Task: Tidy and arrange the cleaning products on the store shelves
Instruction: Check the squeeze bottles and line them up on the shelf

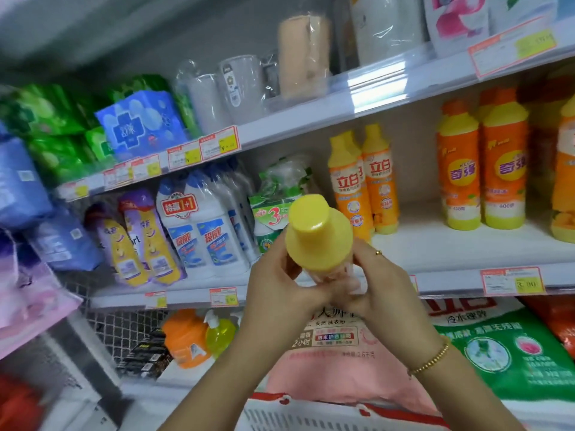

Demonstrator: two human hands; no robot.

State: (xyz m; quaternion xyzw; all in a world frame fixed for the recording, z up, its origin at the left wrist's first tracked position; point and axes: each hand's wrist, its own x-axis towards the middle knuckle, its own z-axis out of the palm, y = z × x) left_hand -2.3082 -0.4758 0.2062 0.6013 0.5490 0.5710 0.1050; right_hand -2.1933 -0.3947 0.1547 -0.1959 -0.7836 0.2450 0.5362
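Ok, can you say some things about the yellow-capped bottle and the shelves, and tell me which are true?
Both the left hand and the right hand hold the plastic bottle with the big yellow cap. True.
That bottle stands on the white shelf. False: it is held up in front of it.
The gold bead bracelet is on the left wrist. False: on the right wrist.
Two orange plastic bottles with yellow tops stand side by side on that shelf. True.
The big green bag lies on the top shelf. False: it lies on a lower one.
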